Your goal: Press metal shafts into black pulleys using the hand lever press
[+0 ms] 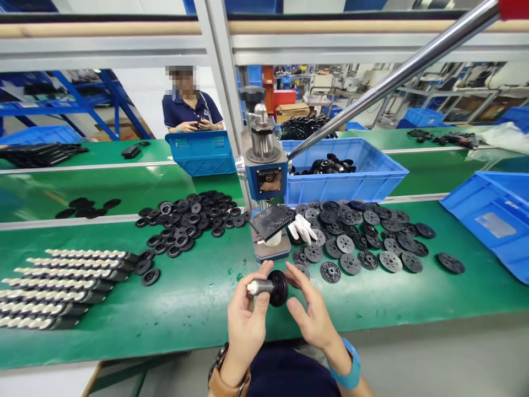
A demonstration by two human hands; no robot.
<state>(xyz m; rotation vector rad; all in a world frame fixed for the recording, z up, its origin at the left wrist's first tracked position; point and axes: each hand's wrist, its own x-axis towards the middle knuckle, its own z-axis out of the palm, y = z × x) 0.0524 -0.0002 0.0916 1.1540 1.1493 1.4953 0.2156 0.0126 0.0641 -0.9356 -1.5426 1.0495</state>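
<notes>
My left hand (pixel 249 317) is closed around a dark cylinder (pixel 264 286) with a white tip on its left end. A round black disc (pixel 279 288) sits on the cylinder's right end. My right hand (pixel 311 309) is open beside the disc, thumb and fingers apart; whether a fingertip touches the disc I cannot tell. Just beyond my hands stands a blue lever press (pixel 270 251), a black plate (pixel 270 221) lying tilted at its base. Flat grooved black discs (pixel 350 263) are scattered right of the press, and smaller black rings (pixel 182 237) are heaped to its left.
Rows of cylinders with white tips (pixel 61 281) lie at left. A white glove (pixel 303 229) rests by the press, whose long metal lever (pixel 392 77) reaches up right. Blue bins (pixel 347 187) stand behind and at right. Across the bench, a person (pixel 192 110) works behind a blue basket (pixel 202 154).
</notes>
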